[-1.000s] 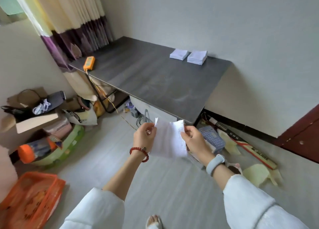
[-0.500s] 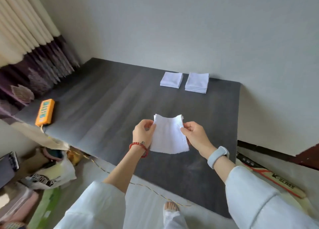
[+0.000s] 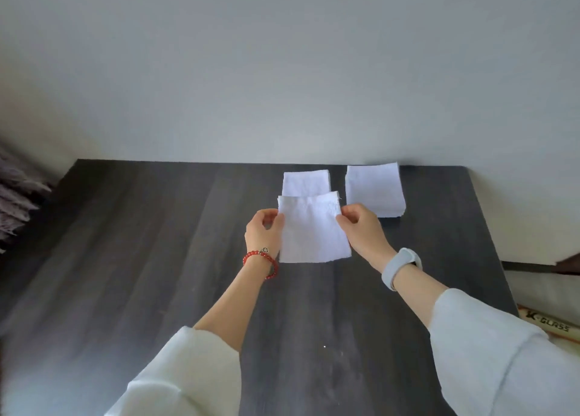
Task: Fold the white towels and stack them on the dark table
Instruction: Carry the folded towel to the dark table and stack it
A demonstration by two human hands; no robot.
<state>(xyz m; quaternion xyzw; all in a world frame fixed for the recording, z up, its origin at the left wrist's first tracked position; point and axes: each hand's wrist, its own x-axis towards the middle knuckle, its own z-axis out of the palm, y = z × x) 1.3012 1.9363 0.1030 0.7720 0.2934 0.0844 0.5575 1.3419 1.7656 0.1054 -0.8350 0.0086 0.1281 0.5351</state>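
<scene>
**White towel held over the dark surface, two folded piles at the wall**

While both hands held a white towel (image 3: 310, 230) above the dark surface (image 3: 141, 258), the room behind showed little more than a plain pale wall (image 3: 282, 70). The left hand (image 3: 263, 233) pinched the towel's left edge near the top, fingers (image 3: 274, 219) curled round the cloth; the right hand (image 3: 361, 230) pinched the right edge in the same way. The towel hung as a flat, roughly square piece between them, its top edge overlapping the view of a folded towel (image 3: 306, 182) lying farther back. Just to the right of that one, apart from it, sat a stack of folded towels (image 3: 373, 189), close against the wall.

The surface was wood-grained, dark grey, and ran back to meet the wall. A red bead bracelet (image 3: 262, 260) circled the left wrist and a pale wristband (image 3: 400, 266) the right; both sleeves (image 3: 489, 362) were white. At the left edge hung a grey fringed curtain (image 3: 15, 202). Off the right corner of the surface lay a long box printed "K-GLASS" (image 3: 552, 323).
</scene>
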